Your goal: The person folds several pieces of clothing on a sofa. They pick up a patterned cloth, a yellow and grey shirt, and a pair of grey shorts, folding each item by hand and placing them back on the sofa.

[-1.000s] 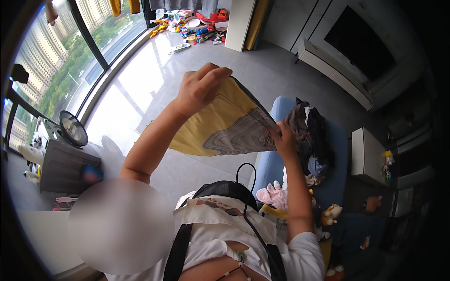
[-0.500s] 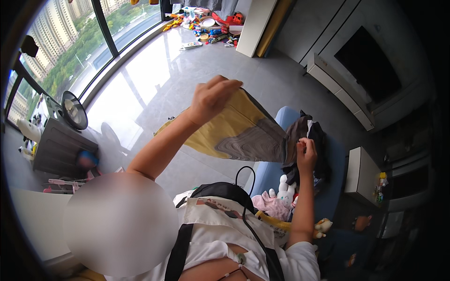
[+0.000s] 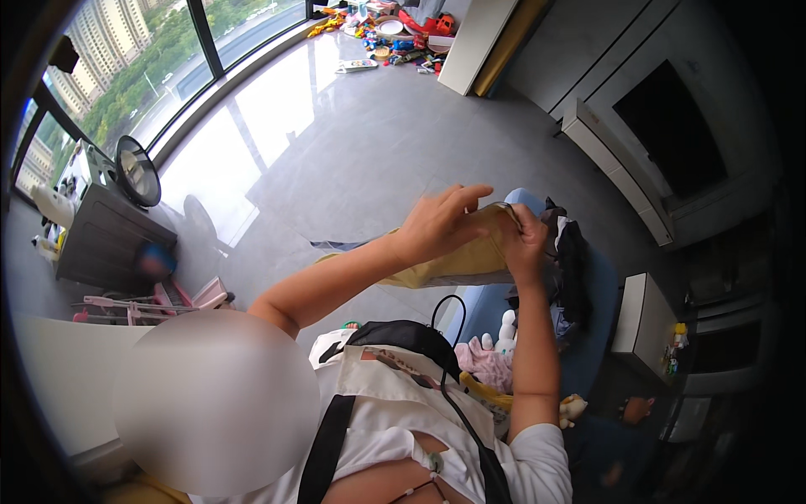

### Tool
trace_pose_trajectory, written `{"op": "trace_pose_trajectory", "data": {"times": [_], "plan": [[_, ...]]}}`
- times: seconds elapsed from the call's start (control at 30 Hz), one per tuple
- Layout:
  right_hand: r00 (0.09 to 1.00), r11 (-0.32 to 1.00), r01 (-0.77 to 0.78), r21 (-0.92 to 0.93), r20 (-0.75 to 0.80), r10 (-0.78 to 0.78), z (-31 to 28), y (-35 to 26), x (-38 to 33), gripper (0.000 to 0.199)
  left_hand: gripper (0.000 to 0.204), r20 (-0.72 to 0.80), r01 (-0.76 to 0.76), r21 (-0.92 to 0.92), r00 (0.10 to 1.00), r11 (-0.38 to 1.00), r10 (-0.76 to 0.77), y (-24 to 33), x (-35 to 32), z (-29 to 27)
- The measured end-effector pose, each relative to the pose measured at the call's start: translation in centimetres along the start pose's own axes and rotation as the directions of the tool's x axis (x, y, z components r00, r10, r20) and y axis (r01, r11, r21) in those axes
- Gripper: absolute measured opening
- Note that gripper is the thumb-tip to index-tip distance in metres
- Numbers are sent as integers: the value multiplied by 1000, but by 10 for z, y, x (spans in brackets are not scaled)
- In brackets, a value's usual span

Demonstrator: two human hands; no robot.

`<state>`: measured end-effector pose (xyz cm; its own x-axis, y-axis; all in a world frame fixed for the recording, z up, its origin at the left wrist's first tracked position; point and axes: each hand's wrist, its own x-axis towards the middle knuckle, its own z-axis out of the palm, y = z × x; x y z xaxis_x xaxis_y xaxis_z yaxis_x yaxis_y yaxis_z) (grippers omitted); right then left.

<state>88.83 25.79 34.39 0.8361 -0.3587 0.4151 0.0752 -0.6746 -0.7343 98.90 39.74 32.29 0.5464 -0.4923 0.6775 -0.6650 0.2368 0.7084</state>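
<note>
A yellow and grey garment hangs folded in the air in front of me; its exact kind is hard to make out. My right hand is closed round its upper right edge. My left hand lies over the top of the cloth, touching it, fingers stretched toward the right hand, the forefinger raised apart. Past the right hand, a heap of dark clothes lies on a blue couch-like seat.
Nearer on the seat are a white plush toy and pink cloth. A grey cabinet stands by the window at left. Many toys lie on the far floor. A low white cabinet is at right.
My left hand has come down and rightward, close to the right hand, which has risen slightly. The garment, spread between them before, is now doubled over and narrower.
</note>
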Motion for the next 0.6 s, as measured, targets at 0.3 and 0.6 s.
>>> {"op": "trace_pose_trajectory", "data": {"times": [0.3,0.6], "plan": [[964,967,249,-58,-85,-254,-51,-35,10,12,14,224,340,89,909,936,-352,-62,-120,-6],[892,938,304,-165,-297,-341,-119,-54,5,11,28,102,31,134,994,991,-45,-63,-138,-6]]}}
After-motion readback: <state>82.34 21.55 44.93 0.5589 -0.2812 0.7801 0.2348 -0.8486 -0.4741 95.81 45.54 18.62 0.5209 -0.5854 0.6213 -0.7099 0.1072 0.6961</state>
